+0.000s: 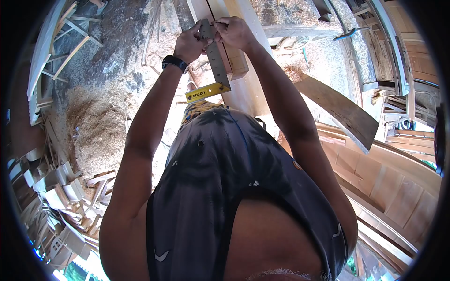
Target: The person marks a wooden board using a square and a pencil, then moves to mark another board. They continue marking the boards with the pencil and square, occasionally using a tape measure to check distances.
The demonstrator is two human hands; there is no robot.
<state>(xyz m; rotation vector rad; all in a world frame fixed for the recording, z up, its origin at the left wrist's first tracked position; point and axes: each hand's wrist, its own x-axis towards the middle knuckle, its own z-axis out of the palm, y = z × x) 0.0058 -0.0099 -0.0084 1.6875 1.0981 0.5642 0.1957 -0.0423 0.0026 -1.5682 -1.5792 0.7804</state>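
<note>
My left hand [190, 44], with a dark watch on its wrist, grips the metal blade of a try square [216, 65] near its far end. The square's yellow handle, marked LOTUS, points toward me and hangs off to the left of the wood. Its blade lies along a narrow wooden piece [238, 65] on top of a long pale board [248, 96]. Close beside the blade's far end, my right hand [234, 33] is closed in a pinch over the wood. Whatever its fingertips hold is too small to make out.
A loose plank [340, 110] slants at the right, above stacked wooden panels [389, 178]. Sawdust [96, 122] is heaped on the floor at the left, with scrap wood [65, 187] below it. A blue-handled tool [345, 34] lies at the upper right.
</note>
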